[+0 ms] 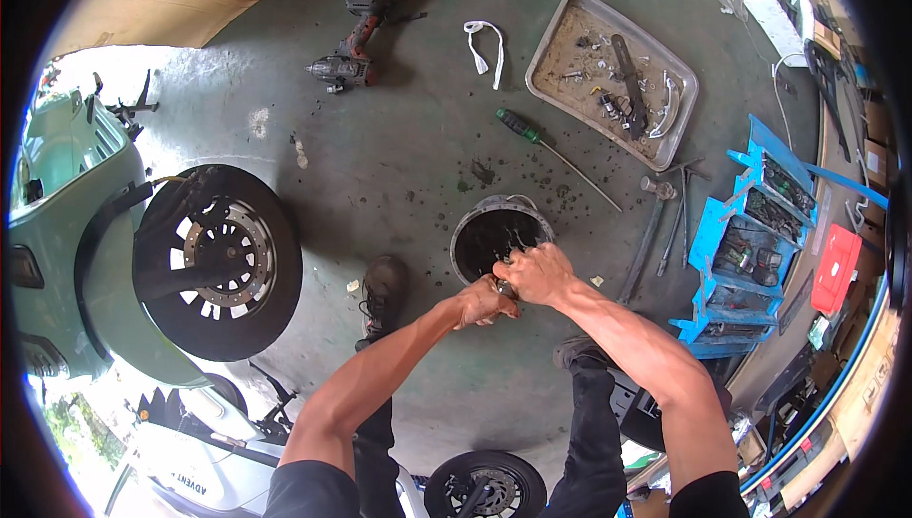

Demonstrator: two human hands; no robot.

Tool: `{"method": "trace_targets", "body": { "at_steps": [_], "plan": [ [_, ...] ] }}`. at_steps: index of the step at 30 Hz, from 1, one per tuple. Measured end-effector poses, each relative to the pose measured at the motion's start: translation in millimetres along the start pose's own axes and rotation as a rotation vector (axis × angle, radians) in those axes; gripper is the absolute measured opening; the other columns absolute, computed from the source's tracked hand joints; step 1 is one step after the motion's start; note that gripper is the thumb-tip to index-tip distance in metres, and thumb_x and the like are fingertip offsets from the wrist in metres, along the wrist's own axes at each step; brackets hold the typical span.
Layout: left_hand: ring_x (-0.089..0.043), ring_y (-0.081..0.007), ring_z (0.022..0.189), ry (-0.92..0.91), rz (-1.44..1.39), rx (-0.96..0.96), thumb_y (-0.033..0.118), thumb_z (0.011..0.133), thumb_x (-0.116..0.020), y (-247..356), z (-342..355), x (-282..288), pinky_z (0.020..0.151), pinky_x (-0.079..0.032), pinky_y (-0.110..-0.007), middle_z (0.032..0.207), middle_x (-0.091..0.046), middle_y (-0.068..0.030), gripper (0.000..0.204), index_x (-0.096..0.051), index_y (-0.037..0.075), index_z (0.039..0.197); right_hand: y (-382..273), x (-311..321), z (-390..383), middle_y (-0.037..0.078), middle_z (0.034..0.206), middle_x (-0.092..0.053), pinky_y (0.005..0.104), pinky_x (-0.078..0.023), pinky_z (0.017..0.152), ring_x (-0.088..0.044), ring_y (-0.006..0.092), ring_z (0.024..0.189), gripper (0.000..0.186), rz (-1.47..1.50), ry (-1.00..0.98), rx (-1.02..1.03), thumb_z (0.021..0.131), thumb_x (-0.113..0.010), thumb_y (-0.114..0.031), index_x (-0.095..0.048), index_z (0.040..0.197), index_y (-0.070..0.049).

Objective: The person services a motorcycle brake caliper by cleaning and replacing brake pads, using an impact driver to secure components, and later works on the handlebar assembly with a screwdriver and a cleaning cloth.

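A round dark bucket (458, 250) stands on the floor ahead of me, with dark liquid or a wet dark inside. Over its near rim, my left hand (483, 303) and my right hand (538, 274) meet with curled fingers. Something small, perhaps metallic, shows between them, mostly covered by the fingers; its kind cannot be made out. Just beyond the bucket lies a screwdriver (519, 125) with a green and black handle and a long shaft. Dark wet spots dot the floor around it.
A metal tray (546, 76) of loose parts lies far right. To the right are a hammer (646, 233), a T-handle wrench (679, 209) and an open blue toolbox (708, 233). A cordless impact wrench (353, 52) and white strap (498, 52) lie farther off. A scooter wheel (275, 280) stands left.
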State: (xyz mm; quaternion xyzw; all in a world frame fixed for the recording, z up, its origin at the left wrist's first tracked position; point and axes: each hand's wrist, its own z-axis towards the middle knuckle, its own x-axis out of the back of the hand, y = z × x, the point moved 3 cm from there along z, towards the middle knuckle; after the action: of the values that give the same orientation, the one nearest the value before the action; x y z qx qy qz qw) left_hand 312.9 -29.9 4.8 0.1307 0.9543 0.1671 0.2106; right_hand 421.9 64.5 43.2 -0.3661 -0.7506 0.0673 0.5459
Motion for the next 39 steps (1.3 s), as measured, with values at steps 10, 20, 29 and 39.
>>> {"method": "trace_targets", "body": {
  "at_steps": [10,20,29,39],
  "plan": [
    [-0.041,-0.0077,0.051,-0.003,-0.564,-0.055,0.022,0.082,-0.073,12.5,-13.9,-4.8,0.045,-0.030,-0.026,0.066,-0.050,0.0041,0.020,-0.056,0.011,0.083,-0.9,-5.1,1.1,0.011,0.091,-0.063,0.0426,-0.053,0.063,-0.067,0.0296,0.078,0.025,0.098,0.370,-0.357,0.074,-0.064,-0.011,-0.062,0.098,-0.017],
    [-0.053,-0.0222,0.118,-0.062,-0.996,-0.663,0.029,0.082,-0.071,25.6,-133.2,-32.7,0.102,-0.041,-0.041,0.118,-0.058,-0.0041,0.049,-0.052,0.011,0.123,-86.0,37.7,-98.8,0.004,0.102,-0.057,0.0255,-0.042,0.085,-0.054,0.0136,0.095,0.037,1.862,0.366,-0.738,0.082,-0.074,-0.012,-0.055,0.112,0.000],
    [-0.051,-0.0103,0.103,0.273,-0.507,-0.789,0.019,0.084,-0.071,128.1,-360.8,-114.4,0.086,-0.045,-0.030,0.112,-0.057,-0.0019,0.041,-0.055,0.010,0.121,-197.4,288.5,-174.8,0.008,0.100,-0.067,0.0259,-0.048,0.076,-0.060,0.0118,0.086,0.031,1.363,0.610,-0.624,0.084,-0.070,-0.005,-0.064,0.114,0.001],
    [-0.065,-0.0273,0.106,0.696,0.182,-1.063,0.011,0.092,-0.056,213.7,-526.5,-152.1,0.087,-0.052,-0.037,0.114,-0.067,-0.0160,0.030,-0.063,0.003,0.120,-260.0,423.0,-229.5,0.004,0.104,-0.065,0.0254,-0.046,0.080,-0.057,0.0097,0.090,0.028,1.217,0.728,-0.193,0.093,-0.064,-0.020,-0.064,0.110,0.001]
  ]
}}
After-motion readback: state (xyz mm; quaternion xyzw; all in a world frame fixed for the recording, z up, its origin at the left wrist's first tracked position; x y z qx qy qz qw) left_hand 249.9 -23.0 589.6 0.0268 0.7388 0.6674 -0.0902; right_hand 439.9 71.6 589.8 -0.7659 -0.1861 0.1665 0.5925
